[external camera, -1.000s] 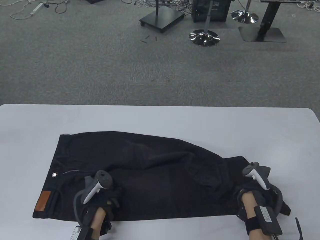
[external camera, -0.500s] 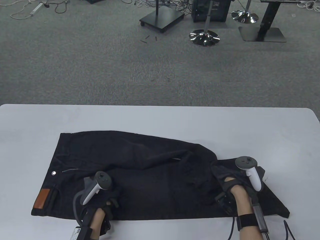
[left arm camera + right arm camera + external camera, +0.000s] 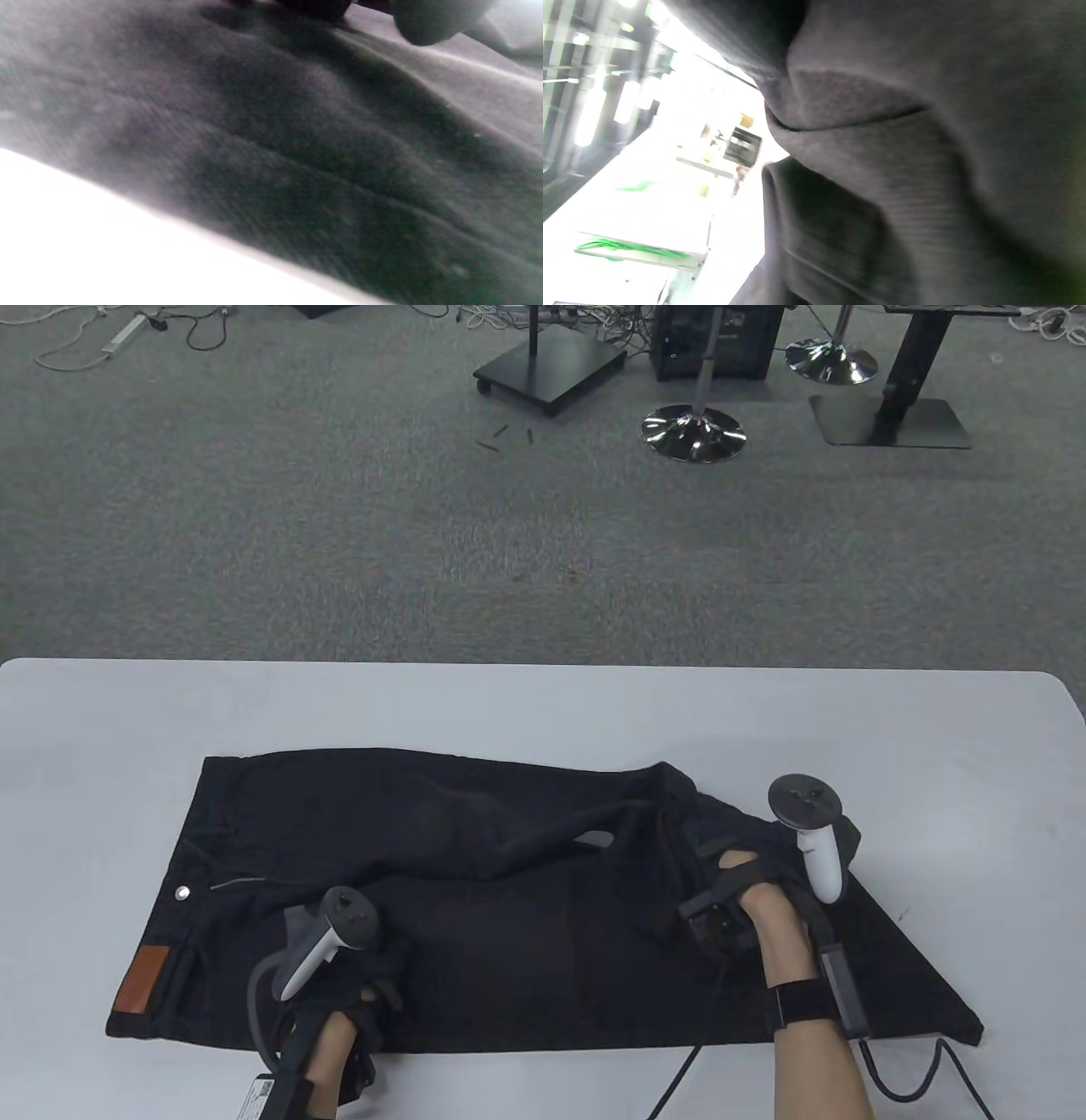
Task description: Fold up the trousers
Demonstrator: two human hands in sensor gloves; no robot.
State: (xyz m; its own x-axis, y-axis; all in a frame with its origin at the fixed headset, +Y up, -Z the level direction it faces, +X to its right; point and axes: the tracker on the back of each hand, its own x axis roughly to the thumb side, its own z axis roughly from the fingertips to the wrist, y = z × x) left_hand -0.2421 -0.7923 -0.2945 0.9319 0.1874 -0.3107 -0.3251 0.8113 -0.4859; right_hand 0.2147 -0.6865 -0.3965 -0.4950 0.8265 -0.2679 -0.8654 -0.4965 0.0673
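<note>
Black trousers (image 3: 475,916) lie across the white table (image 3: 543,704), waist to the left with a metal button (image 3: 181,893) and a brown leather patch (image 3: 142,980). My left hand (image 3: 365,976) rests on the cloth near the front edge, just right of the waist; the left wrist view shows dark cloth (image 3: 297,169) with a fingertip (image 3: 428,25) on it. My right hand (image 3: 730,857) grips the leg end of the trousers and holds it raised over the right part of the garment. Dark cloth (image 3: 925,148) fills the right wrist view; its fingers are hidden.
A black cable (image 3: 925,1069) trails from my right wrist over the table's front right. Bare table lies behind and on both sides of the trousers. Beyond the far edge is grey carpet with stands and stool bases (image 3: 693,432).
My right hand has moved left and away from me, taking the leg end off the right end of the trousers and over them. My left hand has stayed in place.
</note>
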